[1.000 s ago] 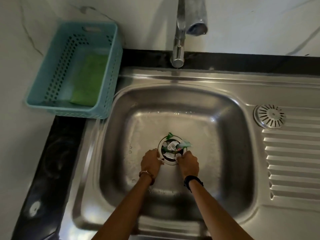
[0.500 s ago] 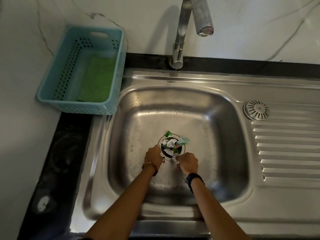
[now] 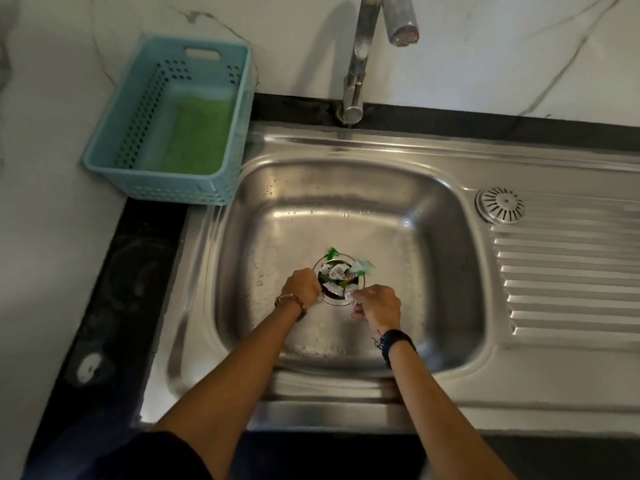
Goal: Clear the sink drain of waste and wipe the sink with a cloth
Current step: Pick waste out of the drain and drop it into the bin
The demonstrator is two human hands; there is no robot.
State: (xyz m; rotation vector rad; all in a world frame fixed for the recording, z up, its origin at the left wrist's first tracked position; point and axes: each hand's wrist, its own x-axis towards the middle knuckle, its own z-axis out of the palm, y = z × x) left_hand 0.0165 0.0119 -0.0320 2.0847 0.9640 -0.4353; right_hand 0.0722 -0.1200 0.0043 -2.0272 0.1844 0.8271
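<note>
The steel sink (image 3: 446, 271) has a round drain (image 3: 337, 301) packed with waste (image 3: 337, 271): crumpled white, silver and green wrappers. My left hand (image 3: 303, 284) is a closed fist at the drain's left rim, with its fingertips pinched into the scraps there. My right hand (image 3: 379, 304) sits just right of the drain and a little nearer to me, with its fingers closed on a small silvery wrapper piece (image 3: 353, 292). A green cloth (image 3: 197, 133) lies inside the blue basket (image 3: 166, 194) at the back left.
The tap (image 3: 356, 64) rises behind the bowl, its spout overhead. A round slotted strainer cap (image 3: 500, 206) rests on the ribbed drainboard (image 3: 571, 278) to the right. A black counter strip (image 3: 114, 306) borders the sink on the left.
My right hand has drawn back slightly from the drain with a wrapper piece pinched in it. The left hand stays at the drain's left rim. The camera has tilted back.
</note>
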